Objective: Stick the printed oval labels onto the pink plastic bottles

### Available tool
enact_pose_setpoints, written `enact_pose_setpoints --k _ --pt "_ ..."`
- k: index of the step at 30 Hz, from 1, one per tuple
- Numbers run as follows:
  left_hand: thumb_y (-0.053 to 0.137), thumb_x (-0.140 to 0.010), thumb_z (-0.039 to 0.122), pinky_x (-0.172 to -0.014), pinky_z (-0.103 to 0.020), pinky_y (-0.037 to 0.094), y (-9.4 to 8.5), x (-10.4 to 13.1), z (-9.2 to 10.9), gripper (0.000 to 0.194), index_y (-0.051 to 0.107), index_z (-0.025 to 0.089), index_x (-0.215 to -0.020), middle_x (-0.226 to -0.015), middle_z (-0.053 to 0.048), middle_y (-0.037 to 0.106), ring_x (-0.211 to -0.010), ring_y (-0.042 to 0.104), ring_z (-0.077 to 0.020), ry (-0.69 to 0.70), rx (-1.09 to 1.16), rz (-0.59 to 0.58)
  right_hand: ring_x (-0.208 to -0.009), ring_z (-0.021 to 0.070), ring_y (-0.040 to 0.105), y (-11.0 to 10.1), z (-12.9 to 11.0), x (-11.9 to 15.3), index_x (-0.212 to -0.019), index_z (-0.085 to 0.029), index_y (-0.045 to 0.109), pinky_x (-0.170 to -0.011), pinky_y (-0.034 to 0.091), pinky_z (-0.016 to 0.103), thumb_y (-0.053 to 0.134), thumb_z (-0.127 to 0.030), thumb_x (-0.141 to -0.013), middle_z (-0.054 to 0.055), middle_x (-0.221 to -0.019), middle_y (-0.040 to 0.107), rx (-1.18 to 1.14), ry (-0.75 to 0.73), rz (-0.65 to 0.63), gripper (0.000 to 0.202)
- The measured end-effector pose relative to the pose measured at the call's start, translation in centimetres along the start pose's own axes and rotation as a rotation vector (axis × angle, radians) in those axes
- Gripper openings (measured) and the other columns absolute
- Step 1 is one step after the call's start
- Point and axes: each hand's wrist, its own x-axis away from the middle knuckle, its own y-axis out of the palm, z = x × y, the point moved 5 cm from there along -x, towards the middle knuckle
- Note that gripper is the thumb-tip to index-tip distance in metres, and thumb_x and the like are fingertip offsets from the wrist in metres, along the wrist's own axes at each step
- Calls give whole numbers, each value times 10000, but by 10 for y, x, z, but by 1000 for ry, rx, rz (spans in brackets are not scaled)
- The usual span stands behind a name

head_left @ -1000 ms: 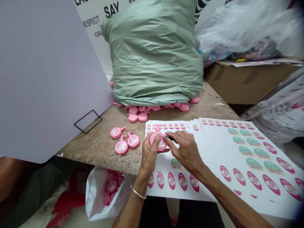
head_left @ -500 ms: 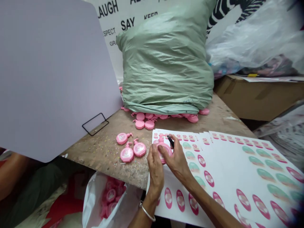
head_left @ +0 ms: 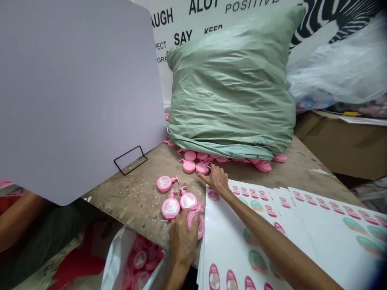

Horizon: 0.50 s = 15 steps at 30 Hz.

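My left hand [head_left: 184,238] is closed on a pink pump-bottle-shaped piece [head_left: 195,224] with a round label, at the table edge beside the sticker sheets. Just above it lie three more labelled pink pump bottles [head_left: 171,208]. My right hand [head_left: 216,177] reaches out to a plain pink pump bottle [head_left: 202,168] at the front of a pile, thumb and fingers around its near side. A slim black-tipped tool [head_left: 208,166] sticks out from the right fingers; its exact kind is unclear. The sticker sheets [head_left: 223,225] lie under my right forearm.
A big green sack [head_left: 232,96] rests on the pile of pink bottles. At the left stands a grey-white board [head_left: 78,96] with a black wire stand [head_left: 130,160]. Below the table edge, a white bag [head_left: 116,251] holds pink bottles. Another person's arm [head_left: 21,219] shows at far left.
My hands have parted. The left has carried the labelled pink bottle down and left onto the table; the right has moved up to the pile with the black tool. The view has shifted left.
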Motion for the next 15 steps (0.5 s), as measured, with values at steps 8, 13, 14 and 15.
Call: enact_pose_setpoints --k 8,13,14,15 --pt "519 -858 367 -820 -405 417 -6 -8 -2 262 677 194 -976 -956 -131 690 -940 610 -314 160 -172 100 -1069 371 522 12 -9 -9 -1102 -102 568 -843 365 481 569 -526 -816 232 -1088 606 42 2 49 511" --pt "509 -868 354 -859 -455 422 -19 -3 11 261 669 165 -953 -979 -149 652 -973 569 -323 213 -253 186 -1019 306 547 -25 -3 22 -1152 -151 549 -829 417 418 621 -504 -767 150 -1100 622 -24 -133 52 528" --pt "511 -870 353 -888 -462 415 -22 -2 17 260 664 168 -970 -1017 -148 647 -1010 559 -321 224 -197 206 -1012 291 552 -34 -3 36 -1158 -157 541 -835 429 409 640 -493 -753 135 -1108 622 -76 -187 57 535" --pt "518 -870 361 -912 -458 413 -23 0 24 267 656 172 -999 -1057 -145 641 -1042 552 -313 223 -102 208 -1006 278 557 -44 -3 52 -1160 -160 535 -843 440 404 659 -477 -741 127 -1113 620 -142 -248 64 540"
